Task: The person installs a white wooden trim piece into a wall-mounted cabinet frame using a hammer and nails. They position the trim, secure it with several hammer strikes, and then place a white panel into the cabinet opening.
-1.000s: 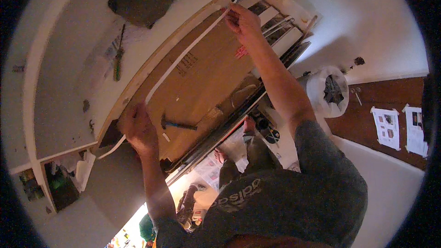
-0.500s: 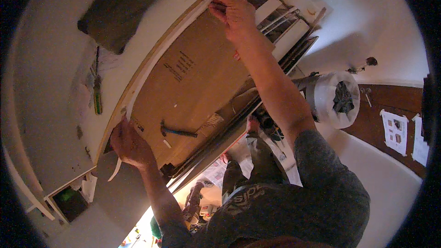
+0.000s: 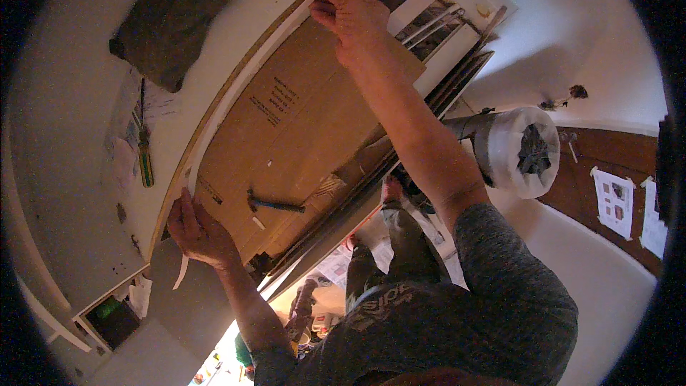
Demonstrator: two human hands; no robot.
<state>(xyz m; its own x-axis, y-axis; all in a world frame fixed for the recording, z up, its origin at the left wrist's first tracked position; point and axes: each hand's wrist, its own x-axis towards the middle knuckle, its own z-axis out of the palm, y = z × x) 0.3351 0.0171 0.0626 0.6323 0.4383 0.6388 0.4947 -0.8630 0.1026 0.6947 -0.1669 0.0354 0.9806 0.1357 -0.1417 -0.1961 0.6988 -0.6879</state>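
A long white strip runs along the bare wood-coloured edge of a large white panel. Near the strip's lower end, my left hand has its fingers closed against the strip and the panel edge. A loose white tail hangs below that hand. My right hand is stretched to the far end, its thumb and fingers pinched at the strip there. The fingertips partly hide what they grip.
Below the edge lies a cardboard sheet with a hammer on it. On the panel rest a screwdriver and a dark cloth. A cylindrical bin with a clear liner stands at right; papers hang beyond.
The view has shifted slightly. My left hand has turned a little, its fingertips now pointing up along the strip. My right hand remains at the far end.
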